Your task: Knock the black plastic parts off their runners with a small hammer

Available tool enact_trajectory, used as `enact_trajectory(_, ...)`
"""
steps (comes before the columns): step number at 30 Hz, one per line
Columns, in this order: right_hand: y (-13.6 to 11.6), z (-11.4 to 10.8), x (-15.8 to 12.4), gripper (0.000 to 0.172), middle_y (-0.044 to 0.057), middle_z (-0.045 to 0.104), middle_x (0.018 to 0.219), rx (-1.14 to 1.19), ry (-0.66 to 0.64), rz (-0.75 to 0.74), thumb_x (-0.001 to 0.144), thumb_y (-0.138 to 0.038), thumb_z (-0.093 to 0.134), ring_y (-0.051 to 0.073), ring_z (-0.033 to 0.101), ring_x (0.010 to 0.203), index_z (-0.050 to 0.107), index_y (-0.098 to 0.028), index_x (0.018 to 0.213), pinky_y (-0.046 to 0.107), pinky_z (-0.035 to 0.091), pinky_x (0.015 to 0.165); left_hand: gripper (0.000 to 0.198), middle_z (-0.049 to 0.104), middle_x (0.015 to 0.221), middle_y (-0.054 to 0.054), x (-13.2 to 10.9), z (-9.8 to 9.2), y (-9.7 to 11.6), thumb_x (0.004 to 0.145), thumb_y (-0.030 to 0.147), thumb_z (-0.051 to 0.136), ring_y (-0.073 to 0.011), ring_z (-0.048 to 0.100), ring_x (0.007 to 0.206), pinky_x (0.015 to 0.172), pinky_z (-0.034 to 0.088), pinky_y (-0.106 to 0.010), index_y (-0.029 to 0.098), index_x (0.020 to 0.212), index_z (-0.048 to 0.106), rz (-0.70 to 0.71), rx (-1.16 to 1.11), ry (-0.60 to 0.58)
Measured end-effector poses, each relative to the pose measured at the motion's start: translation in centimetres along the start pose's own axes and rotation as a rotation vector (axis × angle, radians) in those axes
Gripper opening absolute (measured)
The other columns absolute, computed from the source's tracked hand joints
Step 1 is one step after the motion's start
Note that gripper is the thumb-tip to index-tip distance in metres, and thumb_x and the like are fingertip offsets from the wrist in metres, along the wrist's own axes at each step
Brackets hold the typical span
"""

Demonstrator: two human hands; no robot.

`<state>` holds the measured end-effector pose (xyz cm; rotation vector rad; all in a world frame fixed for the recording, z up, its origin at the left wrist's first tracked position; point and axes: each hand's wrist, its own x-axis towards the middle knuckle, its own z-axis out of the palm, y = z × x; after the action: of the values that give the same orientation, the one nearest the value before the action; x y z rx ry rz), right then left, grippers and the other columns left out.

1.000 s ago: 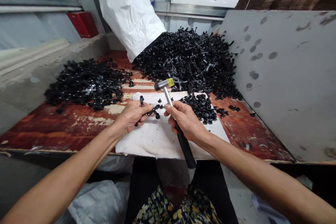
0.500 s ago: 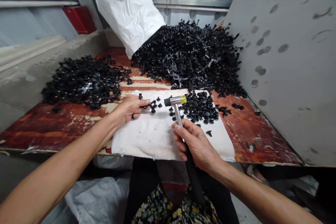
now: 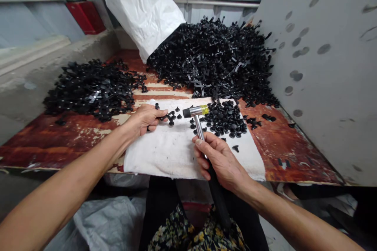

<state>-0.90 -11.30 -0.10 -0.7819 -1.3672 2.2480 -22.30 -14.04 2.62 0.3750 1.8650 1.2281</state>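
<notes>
My left hand [image 3: 143,119] rests on a white cloth [image 3: 159,160], its fingers pinching a small black plastic runner [image 3: 168,117] with round-headed studs. A few loose studs [image 3: 178,113] lie just beyond it. My right hand [image 3: 219,157] grips a small hammer [image 3: 196,111] around its black handle, with the steel head and yellow-tipped face just above the cloth. The head sits beside a mound of loose black studs [image 3: 225,119], and one stud [image 3: 235,148] lies apart near my right fingers.
Large heaps of black plastic runners [image 3: 216,60] [image 3: 94,90] cover the worn red-brown board [image 3: 59,145]. A grey upright panel [image 3: 321,66] walls the right side. A white sack [image 3: 141,8] hangs over the far heap. A grey bag [image 3: 103,223] lies below the board's near edge.
The hammer has dropped from raised above the cloth to just over it, and my right hand has moved nearer me. My left hand has lowered onto the cloth with the runner.
</notes>
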Motion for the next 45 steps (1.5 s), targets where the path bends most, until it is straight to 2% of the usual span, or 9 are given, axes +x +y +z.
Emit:
enact_trajectory(11, 0.3, -0.1, -0.1, 0.030, -0.008, 0.048, 0.062, -0.043, -0.006, -0.006, 0.077, -0.046, 0.066, 0.005, 0.034, 0.041, 0.051, -0.022, 0.087, 0.015, 0.032, 0.029, 0.024, 0.057, 0.044, 0.000, -0.2, 0.4, -0.4, 0.082, 0.010, 0.064, -0.0031, 0.031, 0.026, 0.031, 0.012, -0.016, 0.017, 0.066, 0.048, 0.087, 0.101, 0.073)
enact_trajectory(16, -1.1, -0.8, 0.4, 0.024, -0.004, 0.053, 0.075, -0.469, -0.005, -0.072, 0.090, -0.033, 0.044, 0.007, 0.041, 0.043, 0.055, -0.020, 0.108, 0.019, 0.036, 0.033, 0.024, 0.057, 0.044, -0.001, 0.2, 0.2, -0.4, 0.077, 0.011, 0.067, -0.0053, 0.034, 0.026, 0.030, 0.014, -0.018, 0.018, 0.063, 0.048, 0.135, 0.189, 0.079)
enact_trajectory(20, -3.2, -1.6, 2.5, 0.051, 0.007, 0.065, 0.100, -0.938, -0.019, -0.452, 0.089, -0.016, 0.039, 0.016, 0.062, 0.075, 0.044, -0.019, 0.140, 0.033, 0.057, 0.070, 0.025, 0.052, 0.042, 0.001, 0.4, -0.1, -0.4, 0.072, 0.012, 0.071, -0.0109, 0.049, 0.033, 0.031, 0.014, -0.018, 0.019, 0.062, 0.049, 0.122, 0.194, 0.076)
enact_trajectory(22, -3.9, -1.8, 3.8, 0.056, 0.013, 0.064, 0.119, -1.115, -0.069, -0.633, 0.087, -0.011, 0.039, 0.022, 0.062, 0.102, 0.044, -0.017, 0.142, 0.044, 0.052, 0.093, 0.025, 0.051, 0.044, 0.002, 0.5, -0.2, -0.2, 0.070, 0.012, 0.073, -0.0130, 0.055, 0.039, 0.031, 0.014, -0.018, 0.019, 0.063, 0.049, 0.114, 0.185, 0.072)
enact_trajectory(24, -4.1, -2.0, 4.8, 0.059, 0.013, 0.063, 0.123, -1.234, -0.137, -0.681, 0.085, -0.007, 0.038, 0.025, 0.059, 0.113, 0.045, -0.017, 0.143, 0.050, 0.048, 0.100, 0.023, 0.051, 0.043, 0.003, 0.5, -0.2, 0.1, 0.068, 0.013, 0.073, -0.0119, 0.051, 0.036, 0.032, 0.016, -0.019, 0.018, 0.062, 0.052, 0.098, 0.245, 0.070)
enact_trajectory(32, -2.3, -2.2, 6.0, 0.069, 0.011, 0.066, 0.105, -1.448, -0.067, -0.722, 0.086, -0.007, 0.035, 0.022, 0.063, 0.091, 0.030, -0.018, 0.154, 0.044, 0.055, 0.086, 0.016, 0.054, 0.044, 0.002, 1.7, -0.4, -0.1, 0.068, 0.017, 0.071, -0.0070, 0.031, 0.027, 0.032, 0.013, -0.022, 0.018, 0.065, 0.055, 0.108, 0.311, 0.069)
enact_trajectory(35, -2.4, -2.3, 5.9, 0.068, 0.008, 0.066, 0.093, -1.486, -0.085, -0.707, 0.084, -0.006, 0.036, 0.021, 0.061, 0.080, 0.038, -0.021, 0.150, 0.041, 0.056, 0.080, 0.014, 0.054, 0.044, 0.001, 2.0, -0.5, -0.4, 0.067, 0.017, 0.070, -0.0097, 0.038, 0.030, 0.033, 0.013, -0.021, 0.018, 0.067, 0.057, 0.126, 0.312, 0.072)
enact_trajectory(39, -3.2, -2.2, 5.3, 0.064, 0.015, 0.063, 0.105, -1.462, -0.051, -0.782, 0.091, -0.012, 0.033, 0.022, 0.060, 0.087, 0.028, -0.013, 0.154, 0.041, 0.055, 0.082, 0.014, 0.058, 0.049, -0.002, 1.8, -0.4, -0.3, 0.065, 0.018, 0.071, -0.0122, 0.044, 0.034, 0.035, 0.012, -0.022, 0.017, 0.066, 0.057, 0.093, 0.272, 0.047)
enact_trajectory(45, -3.0, -2.2, 5.6, 0.064, 0.008, 0.065, 0.093, -1.487, -0.064, -0.768, 0.089, -0.010, 0.036, 0.019, 0.058, 0.072, 0.034, -0.023, 0.152, 0.037, 0.055, 0.073, 0.018, 0.053, 0.043, 0.000, 1.4, -0.2, -0.4, 0.064, 0.015, 0.071, -0.0109, 0.043, 0.033, 0.034, 0.012, -0.021, 0.017, 0.063, 0.053, 0.116, 0.273, 0.094)
